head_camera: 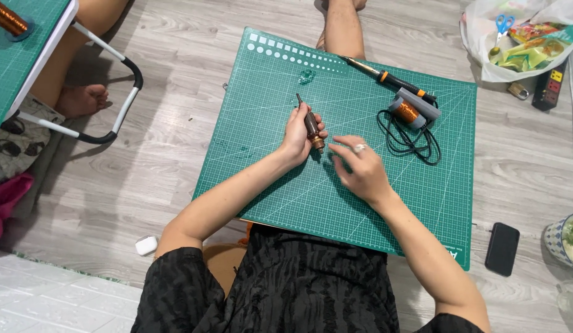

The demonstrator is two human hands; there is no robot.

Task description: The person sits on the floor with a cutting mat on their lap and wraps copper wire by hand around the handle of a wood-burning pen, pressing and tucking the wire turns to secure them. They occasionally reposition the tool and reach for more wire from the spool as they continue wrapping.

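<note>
My left hand grips the brown tool over the green mat, long way pointing away from me. Right hand is loose & empty, fingers just beside its metal end.

I see my left hand closed around a small brown motor rotor over the green cutting mat. My right hand, just at its 4 o'clock, rests with loose fingers on the mat. A soldering iron lies toward 1 o'clock, and a black phone lies on the floor at 4 o'clock.
</note>
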